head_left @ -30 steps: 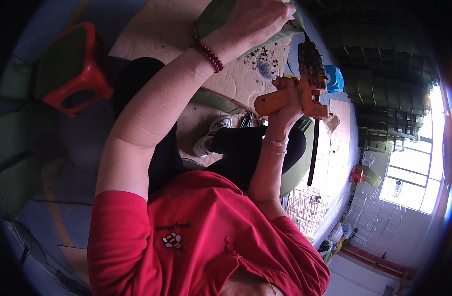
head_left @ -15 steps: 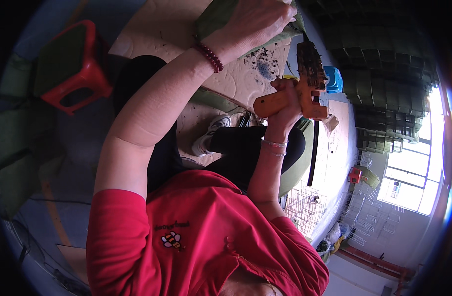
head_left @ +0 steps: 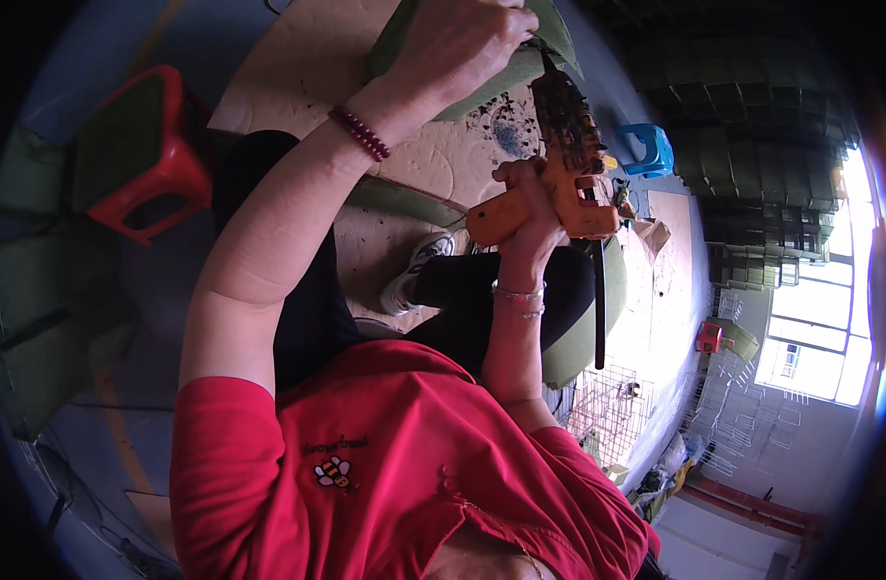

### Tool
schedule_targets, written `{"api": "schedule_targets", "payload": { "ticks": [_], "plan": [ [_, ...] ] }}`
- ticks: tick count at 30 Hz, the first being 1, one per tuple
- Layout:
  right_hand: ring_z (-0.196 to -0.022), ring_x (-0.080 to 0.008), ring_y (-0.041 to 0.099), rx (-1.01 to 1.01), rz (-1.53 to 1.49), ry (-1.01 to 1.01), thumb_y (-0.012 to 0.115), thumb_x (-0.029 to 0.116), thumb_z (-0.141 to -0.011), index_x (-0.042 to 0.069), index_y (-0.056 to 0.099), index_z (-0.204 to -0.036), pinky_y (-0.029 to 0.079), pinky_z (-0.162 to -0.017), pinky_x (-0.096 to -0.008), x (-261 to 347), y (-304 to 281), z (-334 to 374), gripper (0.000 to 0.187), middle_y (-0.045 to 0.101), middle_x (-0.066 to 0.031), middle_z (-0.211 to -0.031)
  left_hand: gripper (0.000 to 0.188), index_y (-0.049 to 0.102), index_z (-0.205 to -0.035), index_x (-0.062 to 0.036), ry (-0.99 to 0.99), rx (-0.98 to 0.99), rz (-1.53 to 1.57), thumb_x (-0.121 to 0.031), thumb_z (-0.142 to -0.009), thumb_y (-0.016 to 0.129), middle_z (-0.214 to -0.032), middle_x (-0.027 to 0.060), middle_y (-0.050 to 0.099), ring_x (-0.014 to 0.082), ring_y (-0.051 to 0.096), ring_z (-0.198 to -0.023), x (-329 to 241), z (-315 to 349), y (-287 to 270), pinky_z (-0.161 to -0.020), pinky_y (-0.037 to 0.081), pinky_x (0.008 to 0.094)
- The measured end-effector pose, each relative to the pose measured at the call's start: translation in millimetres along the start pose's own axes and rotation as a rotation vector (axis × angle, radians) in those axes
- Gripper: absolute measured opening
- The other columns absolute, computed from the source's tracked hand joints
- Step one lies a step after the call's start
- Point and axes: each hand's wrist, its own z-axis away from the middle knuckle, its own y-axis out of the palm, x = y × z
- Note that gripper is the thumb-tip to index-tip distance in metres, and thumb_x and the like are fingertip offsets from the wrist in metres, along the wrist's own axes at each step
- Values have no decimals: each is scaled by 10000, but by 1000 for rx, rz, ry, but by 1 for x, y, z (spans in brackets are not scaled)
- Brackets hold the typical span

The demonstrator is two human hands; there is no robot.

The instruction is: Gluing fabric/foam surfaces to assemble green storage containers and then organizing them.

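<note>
My right hand (head_left: pixel 535 208) is wrapped round the handle of an orange hot glue gun (head_left: pixel 578 198), whose nose is caked with dark residue. A straight black glue stick (head_left: pixel 600 309) juts from its back end. The tip points up at the edge of a green fabric piece (head_left: pixel 501 85); whether it touches cannot be made out. At the top of the view, my left hand (head_left: pixel 467 43) has its fingers closed at the edge of that piece, and part of the fabric lies hidden behind the hand and wrist.
A worn brown board (head_left: pixel 269 77) with dark specks lies beneath the work. To the left stands a red stool (head_left: pixel 177 145) with a green top. A blue plastic stool (head_left: pixel 655 150) is at the right, near stacked green boxes (head_left: pixel 752 174) and wire racks (head_left: pixel 607 406).
Both hands have moved left, the glue gun and the green fabric piece with them. The gun's tip still points at the fabric edge.
</note>
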Motion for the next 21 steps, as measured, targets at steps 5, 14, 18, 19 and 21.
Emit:
{"api": "schedule_targets", "payload": {
  "ticks": [5, 14, 18, 19, 21],
  "plan": [
    [-776, -139, 570, -55, 0, 63, 620, 54, -789, 12, 578, -933, 438, -724, -268, -4, -17, 3, 156, 598, -58, -817, 89, 689, -866, -40, -11, 116, -2, -94, -832, 628, -806, 88, 655, 215, 636, -780, -1, 4, -12, -672, 532, 306],
    [-870, -112, 579, -344, 819, 307, 638, 229, -867, 22, 628, -995, 455, -748, -285, -46, -68, -24, 243, 636, -26, -923, 185, 667, -847, -70, 162, 178, -89, 7, -689, 611, -866, -5, 594, 157, 585, -844, 8, 23, -21, -666, 526, 282],
    [-859, -409, 575, -232, 800, -225, 675, 224, -784, 13, 565, -1038, 454, -746, -447, -108, -111, -69, 348, 594, -252, -902, 170, 648, -843, -44, 200, 131, -88, 26, -690, 623, -855, 31, 580, 182, 582, -812, 1, 20, -19, -653, 514, 295],
    [-921, -372, 585, -137, 1071, -71, 653, 253, -803, -15, 549, -958, 448, -771, -445, -105, -95, -70, 327, 617, -213, -960, 173, 634, -844, -45, 161, 104, -80, 4, -685, 681, -859, 36, 577, 189, 582, -796, 0, 26, -25, -643, 504, 299],
    [-868, -405, 566, -159, 1257, -230, 652, 247, -805, 7, 545, -929, 443, -742, -471, -113, -93, -76, 291, 597, -220, -891, 274, 605, -906, -53, 70, 76, -108, -49, -673, 751, -892, 46, 572, 215, 587, -793, -8, 27, -26, -639, 501, 318]
  ]
}}
